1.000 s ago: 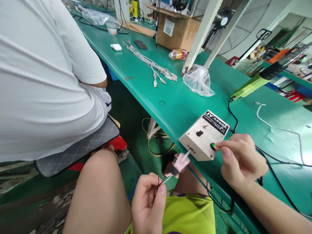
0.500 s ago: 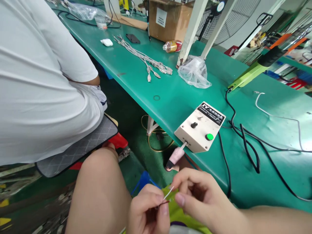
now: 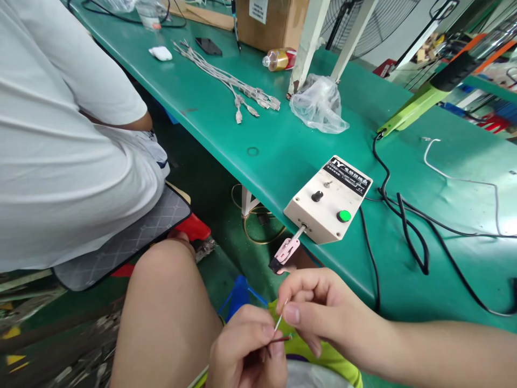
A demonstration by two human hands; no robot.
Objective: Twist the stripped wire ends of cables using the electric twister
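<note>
Low in the view, my left hand (image 3: 248, 345) pinches thin wires between thumb and forefinger. A white wire (image 3: 278, 319) rises out of that pinch, and a dark red wire (image 3: 283, 339) sticks out to the right. My right hand (image 3: 319, 307) is closed on the upper end of the white wire with thumb and forefinger. Just beyond the hands, a pink clip (image 3: 287, 248) with a dark tip juts from the shaft of a white control box (image 3: 311, 231). The box has a black knob and a green button and sits at the table edge.
The green table (image 3: 226, 140) carries several grey USB cables (image 3: 230, 81), a plastic bag (image 3: 321, 105), a bottle (image 3: 279, 59), a phone (image 3: 209, 46) and a cardboard box (image 3: 270, 32). Black cords (image 3: 416, 242) lie at right. A person in a white shirt (image 3: 60, 161) sits at left.
My right thumb and forefinger have closed on the white wire's end. The pink clip has turned on its shaft. The whole view has shifted slightly.
</note>
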